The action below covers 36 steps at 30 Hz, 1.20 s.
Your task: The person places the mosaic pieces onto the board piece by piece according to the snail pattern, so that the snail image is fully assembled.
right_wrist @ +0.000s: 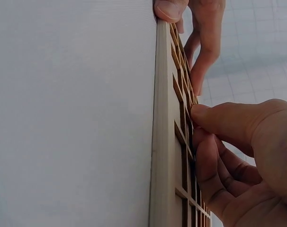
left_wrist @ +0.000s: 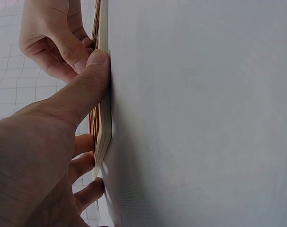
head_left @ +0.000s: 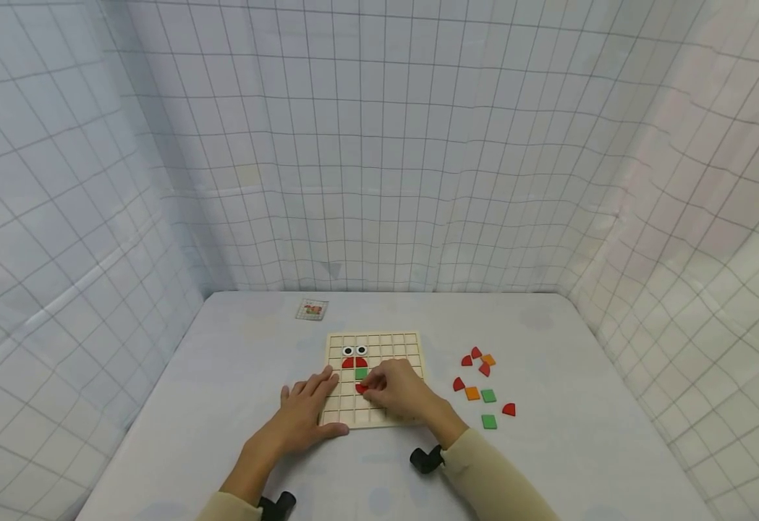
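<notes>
A pale wooden grid board (head_left: 379, 340) lies on the table. My left hand (head_left: 307, 412) rests at its near left corner, fingers stretched over the left side and thumb along the near edge. In the left wrist view, the left thumb (left_wrist: 86, 87) touches the board's rim. My right hand (head_left: 397, 387) pinches a red quarter-circle tile (head_left: 360, 389) at the grid, just below a green square tile (head_left: 361, 373). Above that green tile sit two red quarter-circle tiles (head_left: 348, 362) and two eye tiles (head_left: 348, 351). In the right wrist view, right thumb and fingertips meet close over the grid.
Right of the board lie loose red quarter-circle tiles (head_left: 459, 384), orange squares (head_left: 472, 394) and green squares (head_left: 488, 422). A small picture card (head_left: 312, 310) lies behind the board to the left. Grid-patterned white curtains (head_left: 379, 181) enclose the table (head_left: 236, 362) at the back and sides.
</notes>
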Available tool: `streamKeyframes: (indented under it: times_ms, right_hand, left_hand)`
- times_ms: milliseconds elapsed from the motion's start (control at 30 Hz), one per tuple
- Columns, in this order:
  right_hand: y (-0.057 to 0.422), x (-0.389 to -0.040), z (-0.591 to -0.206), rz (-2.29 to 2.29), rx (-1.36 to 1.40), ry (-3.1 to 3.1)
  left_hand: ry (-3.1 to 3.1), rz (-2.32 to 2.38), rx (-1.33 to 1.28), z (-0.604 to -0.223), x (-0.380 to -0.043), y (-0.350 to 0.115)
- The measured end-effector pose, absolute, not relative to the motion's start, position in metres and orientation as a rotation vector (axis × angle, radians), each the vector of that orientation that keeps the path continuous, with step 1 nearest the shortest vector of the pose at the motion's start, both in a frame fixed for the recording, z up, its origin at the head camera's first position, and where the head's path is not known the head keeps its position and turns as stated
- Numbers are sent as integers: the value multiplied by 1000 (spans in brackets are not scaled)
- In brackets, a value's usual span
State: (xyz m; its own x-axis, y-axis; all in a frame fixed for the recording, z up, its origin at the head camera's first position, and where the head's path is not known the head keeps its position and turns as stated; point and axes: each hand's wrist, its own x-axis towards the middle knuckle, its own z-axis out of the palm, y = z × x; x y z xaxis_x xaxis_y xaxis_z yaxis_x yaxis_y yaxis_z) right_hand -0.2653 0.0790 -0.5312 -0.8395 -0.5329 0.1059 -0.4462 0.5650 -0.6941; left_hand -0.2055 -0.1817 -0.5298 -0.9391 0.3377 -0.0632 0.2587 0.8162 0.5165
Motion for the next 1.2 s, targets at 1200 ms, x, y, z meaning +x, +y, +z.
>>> streamKeyframes:
  times_ms: [1200]
  right_hand:
    - [70, -265, -535, -1230, -699, 2693]
  left_hand:
    - [2847, 766, 464, -529, -207, -182]
